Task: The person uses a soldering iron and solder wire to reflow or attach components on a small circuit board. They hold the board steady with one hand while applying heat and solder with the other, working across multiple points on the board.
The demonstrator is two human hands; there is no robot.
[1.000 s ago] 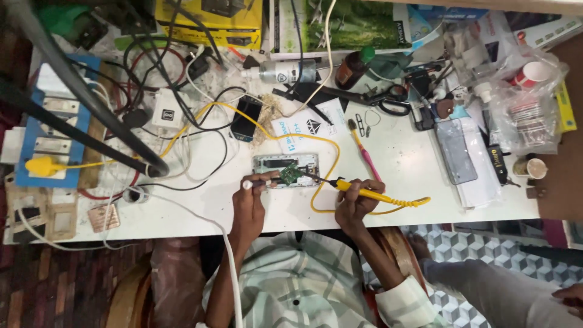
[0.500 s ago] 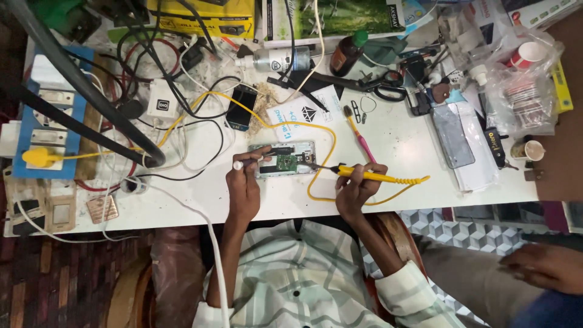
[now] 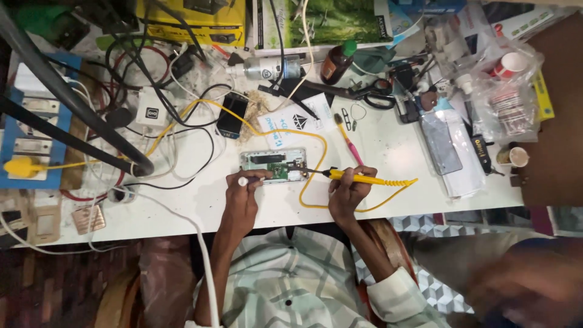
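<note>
An opened phone with its green circuit board showing lies flat on the white table. My left hand rests at its near left corner and pinches a thin white-tipped tool. My right hand grips a yellow soldering iron whose dark tip points left onto the board. Its yellow cable loops around my right hand and runs back across the table.
A pink toothbrush, scissors, a brown bottle, a small black phone, tangled cables and a blue switch board crowd the table. A black lamp arm crosses the left. Another person's blurred hand is at lower right.
The view has shifted slightly. Both my hands stay at the opened phone, and the iron's tip remains on the board. The other person's hand has come further into the lower right.
</note>
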